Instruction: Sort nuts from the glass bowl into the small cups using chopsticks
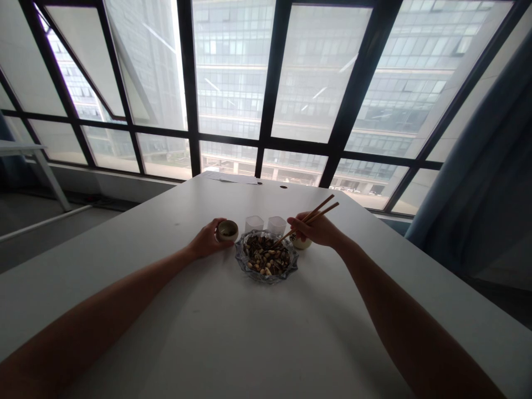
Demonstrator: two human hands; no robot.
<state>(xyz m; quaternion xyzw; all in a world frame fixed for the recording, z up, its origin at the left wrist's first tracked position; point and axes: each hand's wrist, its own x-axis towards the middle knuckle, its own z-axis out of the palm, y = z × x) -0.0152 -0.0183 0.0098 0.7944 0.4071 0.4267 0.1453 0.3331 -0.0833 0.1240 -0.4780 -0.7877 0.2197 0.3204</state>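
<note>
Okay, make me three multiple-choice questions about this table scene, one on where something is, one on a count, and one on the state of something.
1. Where does the glass bowl of nuts and seeds stand?
A. between the two hands
B. at the table's far edge
C. on the floor

2. How many clear square cups stand behind the bowl?
A. one
B. two
C. four

3. What is the right hand doing?
A. resting flat and open
B. holding chopsticks with tips over the bowl
C. lifting a cup

Answers: 1 A, the bowl sits on the white table between the hands. 2 B, two cups stand side by side. 3 B, the chopsticks slant down to the bowl, while the left hand grips a small cup.
</note>
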